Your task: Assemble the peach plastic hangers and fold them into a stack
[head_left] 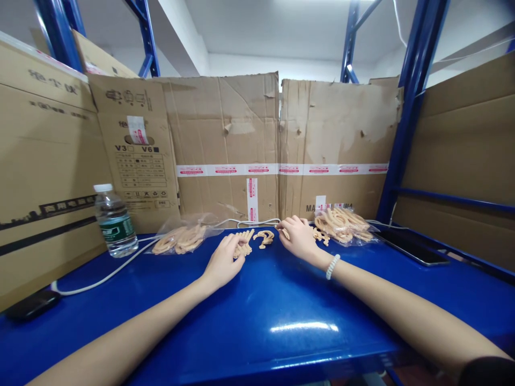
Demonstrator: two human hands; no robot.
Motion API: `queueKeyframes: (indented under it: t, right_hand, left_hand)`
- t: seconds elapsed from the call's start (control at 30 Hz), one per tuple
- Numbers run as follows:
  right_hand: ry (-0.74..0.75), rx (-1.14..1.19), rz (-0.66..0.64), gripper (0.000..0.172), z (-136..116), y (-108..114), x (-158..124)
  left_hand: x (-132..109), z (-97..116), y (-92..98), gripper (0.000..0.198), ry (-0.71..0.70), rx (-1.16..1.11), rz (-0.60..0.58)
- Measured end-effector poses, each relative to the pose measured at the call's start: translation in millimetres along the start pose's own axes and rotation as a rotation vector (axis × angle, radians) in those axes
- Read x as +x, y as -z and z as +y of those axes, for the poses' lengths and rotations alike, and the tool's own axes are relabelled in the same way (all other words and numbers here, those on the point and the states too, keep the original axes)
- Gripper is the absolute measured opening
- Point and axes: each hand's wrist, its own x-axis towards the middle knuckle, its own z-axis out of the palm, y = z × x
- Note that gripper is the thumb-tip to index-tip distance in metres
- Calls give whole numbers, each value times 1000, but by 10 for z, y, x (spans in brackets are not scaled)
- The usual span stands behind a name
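Observation:
My left hand (226,261) rests on the blue table with bent fingers and thumb closed around a small row of short tan pieces (243,250), which look wooden. Just right of it lies a small group of curved, hook-like tan pieces (264,238). My right hand (298,239), with a pale bead bracelet at the wrist, curls its fingers and thumb around a tan piece (286,233), partly hidden by the fingers. More small tan pieces (321,236) with knobbed ends lie behind that hand, beside the wrist.
Clear plastic bags of tan rings stand at left (181,239) and right (345,225). A water bottle (116,222), a white cable (108,276) and a black device (32,304) are at left. A dark phone (413,247) lies right. Cardboard (225,139) walls the back.

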Motion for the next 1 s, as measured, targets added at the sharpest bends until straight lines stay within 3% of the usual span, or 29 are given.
queueKeyframes:
  t: [0.2,0.37,0.47,0.63,0.77,1.0]
  right_hand:
    - [16,193,-136,21,4,-77,-6]
    - [48,156,-238,23,-126,-88,-86]
    - [54,83,-316,33,-194,-108,-147]
    - [94,37,-328,48,-203,-155,-190]
    - [222,99,-342,55,-169,-172,-182]
    - [311,87,-362,54,-147,-210,-188]
  left_hand:
    - [45,-225,16,40,92,79,-109]
    - [44,-79,100,32,25,66,-63]
    - [16,-19,99,32,1,76,-101]
    - [-36,-116,-17,33,48,110,-143]
    - [-29,-224,-88,34,74,135,-103]
    - [-8,-287,-114,32,168,130,-127]
